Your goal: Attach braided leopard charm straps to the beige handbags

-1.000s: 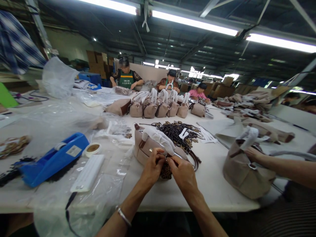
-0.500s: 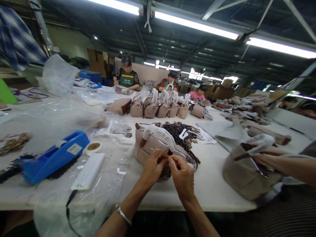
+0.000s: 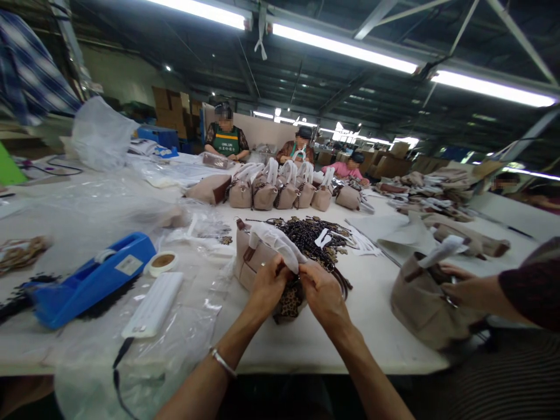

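A beige handbag (image 3: pixel 245 269) with brown trim and a white-wrapped handle (image 3: pixel 280 242) stands in front of me. My left hand (image 3: pixel 270 284) and my right hand (image 3: pixel 322 290) meet at its near end, fingers pinched close together around a thin dark cord. A leopard-print charm (image 3: pixel 289 302) hangs just below my fingers against the bag. The exact point where the cord meets the bag is hidden by my fingertips. Behind the bag lies a pile of black beaded cords (image 3: pixel 306 233) with leopard-print pieces.
On the left are a blue tape dispenser (image 3: pixel 94 280), a tape roll (image 3: pixel 163 262), a white power bank (image 3: pixel 154 304) and plastic sheets. Several finished bags (image 3: pixel 265 193) stand in a row behind. At right, a co-worker's hand (image 3: pixel 466 289) works at another bag (image 3: pixel 420 297).
My hands have shifted slightly, and more of the leopard-print charm now shows below them. The co-worker's arm at right has moved back, with a dark sleeve now visible.
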Motion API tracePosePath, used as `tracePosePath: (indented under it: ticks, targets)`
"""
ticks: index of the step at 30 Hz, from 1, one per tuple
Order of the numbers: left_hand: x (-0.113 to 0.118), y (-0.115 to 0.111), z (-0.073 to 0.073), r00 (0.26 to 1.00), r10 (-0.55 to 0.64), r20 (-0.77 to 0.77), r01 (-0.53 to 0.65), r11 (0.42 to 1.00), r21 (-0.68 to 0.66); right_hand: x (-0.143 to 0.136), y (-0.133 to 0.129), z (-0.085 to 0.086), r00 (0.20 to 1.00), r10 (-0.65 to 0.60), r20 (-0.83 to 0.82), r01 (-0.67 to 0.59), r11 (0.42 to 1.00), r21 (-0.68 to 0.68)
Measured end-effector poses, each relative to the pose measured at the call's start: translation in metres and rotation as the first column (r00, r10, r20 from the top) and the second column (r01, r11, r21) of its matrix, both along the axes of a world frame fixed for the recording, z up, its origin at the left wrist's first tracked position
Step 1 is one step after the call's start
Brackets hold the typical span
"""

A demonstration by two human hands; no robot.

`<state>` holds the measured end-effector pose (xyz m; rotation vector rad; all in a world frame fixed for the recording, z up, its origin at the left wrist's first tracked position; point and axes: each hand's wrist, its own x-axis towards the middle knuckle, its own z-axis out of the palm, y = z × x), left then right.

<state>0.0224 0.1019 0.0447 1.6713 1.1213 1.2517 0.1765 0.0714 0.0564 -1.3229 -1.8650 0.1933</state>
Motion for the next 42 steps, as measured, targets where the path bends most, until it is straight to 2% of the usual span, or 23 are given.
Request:
tracePosePath:
  ticks: [2, 4, 10, 14, 17, 20, 22, 24, 26, 28, 30, 34, 36, 39, 42]
  targets:
    - [0.0, 0.005, 0.0, 0.996, 0.061, -0.07, -0.057, 0.997, 0.056, -0.001, 0.0, 0.002, 1.0, 0.014, 0.0, -0.014, 1.0, -0.001]
    - [-0.001, 0.01, -0.001, 0.986, 0.076, -0.147, -0.055, 0.989, 0.137, -0.001, 0.001, 0.005, 1.0, 0.016, -0.01, -0.016, 1.0, -0.021]
    - [-0.008, 0.02, 0.0, 0.953, -0.073, -0.294, 0.158, 0.948, 0.276, -0.003, 0.003, 0.015, 0.977, -0.122, -0.178, 0.079, 0.97, -0.229]
    - [-0.011, 0.025, 0.0, 0.935, -0.131, -0.33, 0.236, 0.924, 0.302, -0.007, 0.006, 0.017, 0.979, -0.139, -0.148, 0.101, 0.965, -0.242]
    - [-0.011, 0.027, -0.002, 0.938, -0.111, -0.327, 0.218, 0.925, 0.311, -0.009, 0.005, 0.015, 0.978, -0.163, -0.131, 0.136, 0.972, -0.192]
    - [-0.01, 0.02, -0.004, 0.953, -0.032, -0.301, 0.143, 0.923, 0.357, -0.008, 0.002, 0.01, 0.958, -0.227, -0.176, 0.198, 0.966, -0.168]
    - [-0.009, 0.01, -0.007, 0.965, 0.068, -0.252, 0.047, 0.904, 0.424, -0.007, -0.002, 0.007, 0.918, -0.271, -0.29, 0.204, 0.949, -0.239]
    - [-0.006, -0.003, -0.01, 0.966, 0.143, -0.215, -0.013, 0.858, 0.513, -0.007, -0.006, 0.003, 0.847, -0.274, -0.456, 0.125, 0.935, -0.331]
    - [-0.001, -0.014, -0.013, 0.966, 0.135, -0.22, 0.024, 0.801, 0.598, -0.007, -0.009, -0.002, 0.755, -0.24, -0.61, 0.001, 0.931, -0.365]
    - [0.005, -0.02, -0.015, 0.964, 0.073, -0.255, 0.11, 0.764, 0.635, -0.007, -0.011, -0.006, 0.687, -0.211, -0.695, -0.079, 0.93, -0.359]
    - [0.012, -0.02, -0.016, 0.954, 0.055, -0.295, 0.149, 0.767, 0.624, -0.006, -0.011, -0.008, 0.676, -0.209, -0.707, -0.094, 0.927, -0.364]
    - [0.017, -0.014, -0.014, 0.885, 0.116, -0.45, 0.184, 0.802, 0.569, -0.002, -0.011, -0.007, 0.759, -0.229, -0.609, -0.015, 0.93, -0.368]
    - [0.014, -0.015, -0.012, 0.867, 0.107, -0.487, 0.207, 0.811, 0.547, 0.0, -0.011, -0.005, 0.782, -0.232, -0.579, 0.014, 0.935, -0.355]
    - [0.007, -0.021, -0.006, 0.911, -0.015, -0.413, 0.22, 0.864, 0.453, 0.002, -0.011, -0.004, 0.767, -0.252, -0.59, 0.053, 0.942, -0.332]
    - [-0.001, -0.031, -0.002, 0.956, -0.214, -0.2, 0.268, 0.913, 0.307, 0.004, -0.011, -0.006, 0.696, -0.28, -0.661, 0.101, 0.95, -0.295]
